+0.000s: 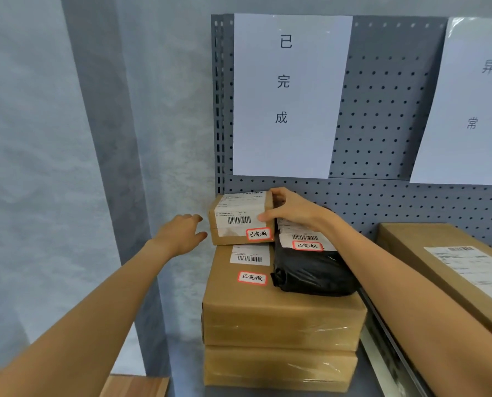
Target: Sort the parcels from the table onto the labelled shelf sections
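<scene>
On the shelf, under the white paper sign (pixel 289 96) on the grey board with holes (pixel 382 116), a small brown box (pixel 240 219) sits on top of a stack of two big brown boxes (pixel 282 319). The small box lies flat with its label facing up, and its long side runs left to right. A black bag parcel (pixel 310 270) lies just beside it on the same stack. The right hand (pixel 293 213) holds the small box at its right end, thumb at the front and fingers curled over the back. The left hand (pixel 181 233) is open with loose fingers, close to the box's left side but not touching it. Another long brown box (pixel 451 267) lies further right.
</scene>
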A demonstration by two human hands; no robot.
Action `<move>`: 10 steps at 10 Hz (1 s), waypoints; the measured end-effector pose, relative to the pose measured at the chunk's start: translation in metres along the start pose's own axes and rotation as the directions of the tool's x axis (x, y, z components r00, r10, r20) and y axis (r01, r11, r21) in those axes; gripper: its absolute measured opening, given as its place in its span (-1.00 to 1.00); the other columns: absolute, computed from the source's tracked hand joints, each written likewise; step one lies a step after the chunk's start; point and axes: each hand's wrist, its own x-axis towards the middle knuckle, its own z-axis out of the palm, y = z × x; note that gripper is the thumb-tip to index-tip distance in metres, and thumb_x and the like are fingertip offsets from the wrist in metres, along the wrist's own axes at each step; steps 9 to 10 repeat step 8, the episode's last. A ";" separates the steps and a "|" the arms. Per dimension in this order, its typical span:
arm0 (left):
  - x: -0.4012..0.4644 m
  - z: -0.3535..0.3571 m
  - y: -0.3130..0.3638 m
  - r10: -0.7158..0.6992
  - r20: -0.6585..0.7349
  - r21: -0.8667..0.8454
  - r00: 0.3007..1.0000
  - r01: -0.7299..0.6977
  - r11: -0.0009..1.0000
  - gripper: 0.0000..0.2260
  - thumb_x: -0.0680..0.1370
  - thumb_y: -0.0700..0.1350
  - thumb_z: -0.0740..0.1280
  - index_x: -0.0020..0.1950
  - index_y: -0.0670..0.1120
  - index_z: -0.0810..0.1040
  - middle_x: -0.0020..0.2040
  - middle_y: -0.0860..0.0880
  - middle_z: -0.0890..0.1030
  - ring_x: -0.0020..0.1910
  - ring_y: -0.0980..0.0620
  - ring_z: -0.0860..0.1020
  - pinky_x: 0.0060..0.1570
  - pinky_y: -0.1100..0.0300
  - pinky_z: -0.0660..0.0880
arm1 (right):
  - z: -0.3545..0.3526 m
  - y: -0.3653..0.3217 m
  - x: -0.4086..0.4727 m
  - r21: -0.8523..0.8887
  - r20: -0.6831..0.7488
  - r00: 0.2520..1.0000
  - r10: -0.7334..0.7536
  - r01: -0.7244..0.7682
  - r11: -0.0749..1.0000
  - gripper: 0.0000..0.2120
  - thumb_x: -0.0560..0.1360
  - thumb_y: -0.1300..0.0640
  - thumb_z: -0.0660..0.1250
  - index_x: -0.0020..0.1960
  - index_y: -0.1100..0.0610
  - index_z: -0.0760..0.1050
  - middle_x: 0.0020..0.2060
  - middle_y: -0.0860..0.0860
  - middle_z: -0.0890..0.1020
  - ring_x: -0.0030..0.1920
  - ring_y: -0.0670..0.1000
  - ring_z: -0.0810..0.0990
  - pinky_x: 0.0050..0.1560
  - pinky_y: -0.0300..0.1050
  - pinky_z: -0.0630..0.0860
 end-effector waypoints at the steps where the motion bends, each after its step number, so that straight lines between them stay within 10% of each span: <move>1: 0.000 0.004 0.000 0.002 0.004 0.001 1.000 -0.002 1.000 -0.51 0.60 0.07 0.22 0.47 -0.11 0.30 0.38 -0.11 0.45 0.33 -0.09 0.42 0.21 0.00 0.45 | -0.004 -0.001 -0.001 -0.080 0.007 1.000 0.015 -0.014 0.997 -0.14 0.34 0.02 0.55 0.50 0.09 0.17 0.37 0.00 0.42 0.23 -0.03 0.44 0.13 -0.21 0.39; 3: 0.000 0.009 0.002 0.007 0.025 -0.010 1.000 -0.006 1.000 -0.51 0.59 0.06 0.24 0.46 -0.12 0.32 0.40 -0.11 0.43 0.34 -0.09 0.42 0.26 -0.02 0.44 | -0.005 0.000 -0.006 -0.399 -0.030 0.996 0.083 -0.088 0.913 -0.15 0.33 -0.22 0.47 0.51 -0.05 0.21 0.41 -0.01 0.41 0.42 0.09 0.31 0.43 0.19 0.24; 10: -0.013 -0.032 0.017 0.063 -0.073 -0.022 0.995 -0.065 0.998 -0.53 0.61 0.03 0.22 0.47 -0.14 0.31 0.43 -0.12 0.38 0.36 -0.11 0.39 0.27 0.02 0.38 | -0.003 -0.027 -0.040 -0.354 -0.113 0.992 0.046 -0.083 0.931 -0.14 0.43 -0.05 0.48 0.56 0.12 0.10 0.49 0.09 0.30 0.44 0.12 0.32 0.37 0.00 0.28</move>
